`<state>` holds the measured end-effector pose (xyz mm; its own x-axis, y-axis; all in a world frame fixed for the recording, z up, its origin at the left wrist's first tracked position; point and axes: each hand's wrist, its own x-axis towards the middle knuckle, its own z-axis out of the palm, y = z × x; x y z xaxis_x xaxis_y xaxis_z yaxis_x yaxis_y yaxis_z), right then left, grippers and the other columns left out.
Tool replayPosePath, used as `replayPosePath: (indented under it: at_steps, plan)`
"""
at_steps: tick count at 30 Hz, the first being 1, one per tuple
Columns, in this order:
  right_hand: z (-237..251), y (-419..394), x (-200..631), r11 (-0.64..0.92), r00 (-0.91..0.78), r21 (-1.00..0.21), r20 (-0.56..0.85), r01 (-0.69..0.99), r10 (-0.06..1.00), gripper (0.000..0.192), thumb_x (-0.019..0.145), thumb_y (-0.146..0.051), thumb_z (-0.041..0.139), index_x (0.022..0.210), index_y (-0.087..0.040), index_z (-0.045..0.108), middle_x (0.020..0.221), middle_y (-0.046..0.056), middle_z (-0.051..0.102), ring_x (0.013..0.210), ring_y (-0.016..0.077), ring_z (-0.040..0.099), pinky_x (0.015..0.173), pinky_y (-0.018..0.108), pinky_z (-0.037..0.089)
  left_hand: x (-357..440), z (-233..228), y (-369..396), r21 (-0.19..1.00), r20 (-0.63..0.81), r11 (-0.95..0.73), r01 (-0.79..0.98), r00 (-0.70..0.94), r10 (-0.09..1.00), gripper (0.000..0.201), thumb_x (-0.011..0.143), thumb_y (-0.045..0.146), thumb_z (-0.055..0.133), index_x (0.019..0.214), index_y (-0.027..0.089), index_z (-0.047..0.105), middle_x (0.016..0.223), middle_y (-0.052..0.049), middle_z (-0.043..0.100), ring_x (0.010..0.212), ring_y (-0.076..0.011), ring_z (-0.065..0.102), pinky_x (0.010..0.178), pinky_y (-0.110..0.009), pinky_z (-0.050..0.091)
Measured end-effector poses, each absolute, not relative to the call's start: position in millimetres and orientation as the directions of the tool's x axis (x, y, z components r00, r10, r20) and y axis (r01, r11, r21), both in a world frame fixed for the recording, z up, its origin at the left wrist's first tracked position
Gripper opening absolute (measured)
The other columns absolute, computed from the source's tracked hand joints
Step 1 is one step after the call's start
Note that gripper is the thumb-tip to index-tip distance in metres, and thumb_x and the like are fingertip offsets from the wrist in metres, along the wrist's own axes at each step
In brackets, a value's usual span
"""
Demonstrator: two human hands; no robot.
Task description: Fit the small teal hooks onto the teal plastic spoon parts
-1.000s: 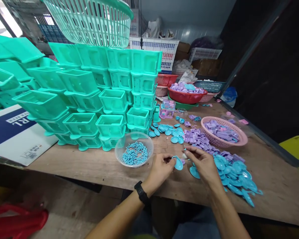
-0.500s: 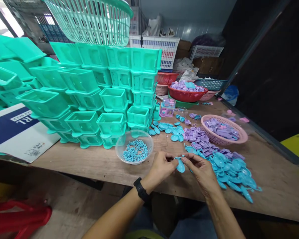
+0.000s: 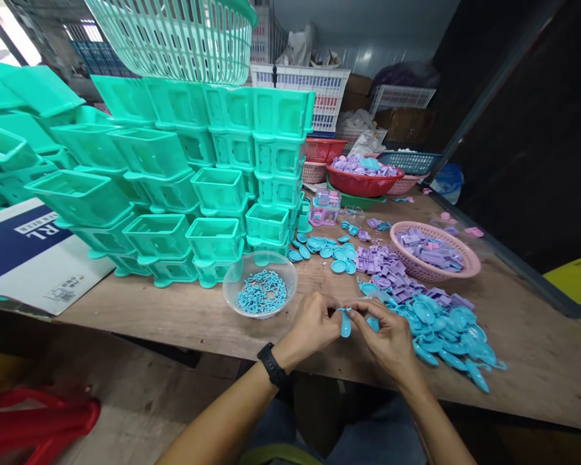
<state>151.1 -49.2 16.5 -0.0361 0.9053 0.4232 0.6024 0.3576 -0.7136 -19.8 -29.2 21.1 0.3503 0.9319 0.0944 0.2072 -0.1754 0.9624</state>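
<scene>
Between my two hands hangs a blue oval plastic piece, tilted downward over the table's front edge. My left hand pinches it from the left, thumb and forefinger closed at its upper end. From the other side my right hand grips the same end; a small blue bit shows at the fingertips, too small to make out. Just past my right hand spreads a heap of similar blue oval pieces, some with thin curled stems. To the left of my hands, a clear bowl holds many small blue parts.
Green plastic boxes stand stacked at the left, under a green basket. Purple parts lie beside a pink basket. Further back is a red basket. A cardboard carton sits at the left edge.
The blue oval piece has turned more edge-on and shifted slightly left. My right hand's fingers have moved a little left with it. Both hands keep their pinch.
</scene>
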Motion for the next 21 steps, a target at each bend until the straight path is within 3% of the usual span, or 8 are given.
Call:
replayPosePath:
  at_steps: [5, 9, 12, 14, 17, 19, 21]
  plan:
    - [0.6, -59.3, 148.2, 0.342, 0.037, -0.695, 0.468, 0.633, 0.883, 0.020, 0.087, -0.040, 0.063, 0.084, -0.028, 0.078, 0.088, 0.005, 0.080, 0.085, 0.0258, 0.075, 0.088, 0.042, 0.057, -15.5, 14.0, -31.8, 0.966, 0.111, -0.194, 0.171, 0.402, 0.909, 0.020, 0.073, 0.022, 0.049, 0.054, 0.015, 0.053, 0.054, 0.004, 0.035, 0.054, -0.0092, 0.030, 0.054, -0.027, 0.019]
    - [11.5, -60.3, 161.4, 0.284, 0.023, -0.685, 0.402, 0.671, 0.915, 0.023, 0.085, -0.042, 0.061, 0.085, -0.028, 0.079, 0.089, 0.004, 0.080, 0.085, 0.0256, 0.075, 0.079, 0.037, 0.057, -10.1, 11.2, -37.1, 0.972, 0.063, -0.148, 0.182, 0.406, 0.912, 0.030, 0.085, 0.034, 0.053, 0.066, 0.014, 0.065, 0.054, 0.004, 0.041, 0.052, -0.0100, 0.035, 0.051, -0.025, 0.024]
    - [24.8, -49.2, 193.9, 0.123, 0.114, -0.620, 0.329, 0.775, 0.937, 0.026, 0.080, -0.044, 0.059, 0.082, -0.027, 0.078, 0.080, 0.005, 0.079, 0.074, 0.0259, 0.073, 0.068, 0.035, 0.054, -12.4, 3.6, -40.4, 0.898, 0.172, -0.297, 0.324, 0.362, 0.916, 0.029, 0.092, 0.040, 0.057, 0.087, 0.015, 0.072, 0.065, 0.000, 0.059, 0.062, -0.0158, 0.054, 0.059, -0.027, 0.043]
    - [31.0, -38.3, 219.6, -0.054, 0.237, -0.503, 0.307, 0.862, 0.922, 0.025, 0.077, -0.040, 0.058, 0.081, -0.025, 0.078, 0.077, 0.007, 0.078, 0.071, 0.0279, 0.071, 0.067, 0.037, 0.051, -17.9, -6.2, -41.5, 0.753, 0.317, -0.449, 0.480, 0.333, 0.888, 0.021, 0.092, 0.025, 0.055, 0.103, 0.017, 0.071, 0.093, -0.007, 0.071, 0.091, -0.0243, 0.064, 0.083, -0.036, 0.054]
    - [36.2, -22.7, 242.0, -0.271, 0.344, -0.239, 0.357, 0.932, 0.868, 0.029, 0.080, -0.036, 0.058, 0.090, -0.020, 0.080, 0.086, 0.014, 0.078, 0.083, 0.0348, 0.070, 0.073, 0.043, 0.049, -26.7, -22.6, -42.0, 0.540, 0.356, -0.490, 0.685, 0.341, 0.870, 0.046, 0.077, 0.004, 0.052, 0.120, 0.016, 0.064, 0.135, -0.017, 0.062, 0.129, -0.0334, 0.052, 0.109, -0.050, 0.047]
    - [37.8, -13.5, 237.7, -0.283, 0.304, -0.113, 0.409, 0.953, 0.860, 0.033, 0.086, -0.035, 0.055, 0.099, -0.017, 0.080, 0.097, 0.017, 0.078, 0.092, 0.0363, 0.068, 0.076, 0.045, 0.046, -30.1, -30.0, -41.8, 0.478, 0.302, -0.451, 0.754, 0.341, 0.890, 0.059, 0.069, 0.001, 0.053, 0.127, 0.011, 0.059, 0.143, -0.021, 0.056, 0.134, -0.0363, 0.049, 0.112, -0.053, 0.045]
    - [36.9, -3.3, 220.4, -0.203, 0.202, -0.038, 0.390, 0.978, 0.898, 0.034, 0.092, -0.031, 0.051, 0.104, -0.019, 0.080, 0.107, 0.016, 0.076, 0.100, 0.0342, 0.066, 0.079, 0.044, 0.044, -31.2, -33.2, -41.3, 0.471, 0.247, -0.429, 0.771, 0.351, 0.903, 0.062, 0.068, -0.001, 0.051, 0.128, 0.009, 0.058, 0.138, -0.021, 0.059, 0.129, -0.0356, 0.053, 0.112, -0.051, 0.046]
